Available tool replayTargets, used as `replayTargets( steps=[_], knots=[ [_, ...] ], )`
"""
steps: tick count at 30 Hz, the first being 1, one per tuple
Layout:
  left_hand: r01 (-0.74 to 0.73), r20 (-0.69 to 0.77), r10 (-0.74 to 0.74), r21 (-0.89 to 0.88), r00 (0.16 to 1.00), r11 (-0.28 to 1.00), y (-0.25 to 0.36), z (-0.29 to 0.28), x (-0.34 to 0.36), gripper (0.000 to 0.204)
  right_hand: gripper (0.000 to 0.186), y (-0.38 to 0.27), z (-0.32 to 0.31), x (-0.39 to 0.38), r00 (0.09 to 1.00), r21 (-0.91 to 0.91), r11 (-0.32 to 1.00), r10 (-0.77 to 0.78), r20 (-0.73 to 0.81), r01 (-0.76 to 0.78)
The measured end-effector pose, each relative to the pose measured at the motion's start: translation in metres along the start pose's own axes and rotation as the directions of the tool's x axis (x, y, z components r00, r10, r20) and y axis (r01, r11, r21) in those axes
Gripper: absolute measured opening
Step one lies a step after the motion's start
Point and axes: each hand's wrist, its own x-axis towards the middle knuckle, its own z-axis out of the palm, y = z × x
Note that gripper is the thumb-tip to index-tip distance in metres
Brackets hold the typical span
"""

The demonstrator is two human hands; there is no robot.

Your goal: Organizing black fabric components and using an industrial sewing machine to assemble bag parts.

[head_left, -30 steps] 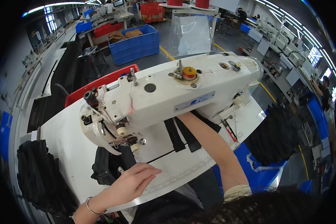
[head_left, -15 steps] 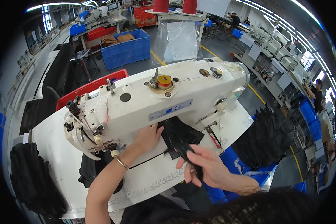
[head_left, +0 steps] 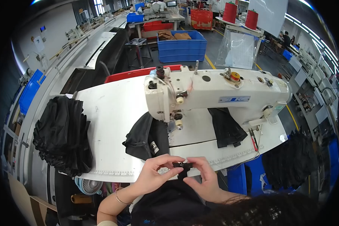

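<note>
Both hands meet at the front edge of the sewing table, in front of the sewing machine (head_left: 211, 88). Between the thumb and fingers of my left hand (head_left: 154, 176) is the left side of a small black fabric piece (head_left: 182, 173). My right hand (head_left: 206, 184) pinches the same piece from the right, and its lower part hangs down between the hands. Just beyond my left hand, a black panel with a white label (head_left: 137, 138) lies left of the needle area. Under the machine arm rests another black panel (head_left: 226, 130).
A tall stack of black pieces (head_left: 64, 135) sits on the table's left end. Red-handled snips (head_left: 254, 140) lie at the right. More black pieces (head_left: 286, 162) hang beside a blue bin (head_left: 237, 179). A small fan (head_left: 89, 186) stands below the table's front edge.
My left hand has come from beside the machine arm to the front edge and now pinches the small black piece with my right hand. The view has swung left.
</note>
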Motion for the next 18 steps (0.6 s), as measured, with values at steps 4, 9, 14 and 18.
replayTargets(
  steps=[4,9,14,18],
  knots=[
    [-0.038,-0.137,0.038,0.003,0.990,0.999,-0.009,-0.002,-0.027,0.022,0.027,-0.004,0.010,0.011,0.999,-0.008,0.999,-0.042,0.016,0.042],
    [-0.209,-0.377,0.343,0.353,0.860,0.912,-0.036,0.003,-0.040,0.008,0.019,0.001,0.041,0.004,0.978,-0.170,0.964,-0.210,-0.023,0.203],
    [-0.296,-0.534,-0.148,-0.655,0.832,0.696,-0.044,-0.013,-0.051,0.011,0.007,0.016,0.046,-0.007,0.917,0.432,0.895,0.075,-0.391,0.111],
    [-0.508,-0.722,-0.273,-0.658,0.636,0.555,-0.090,-0.101,-0.116,0.013,0.018,0.022,-0.032,-0.029,0.615,0.585,0.795,0.384,-0.689,0.160]
  ],
)
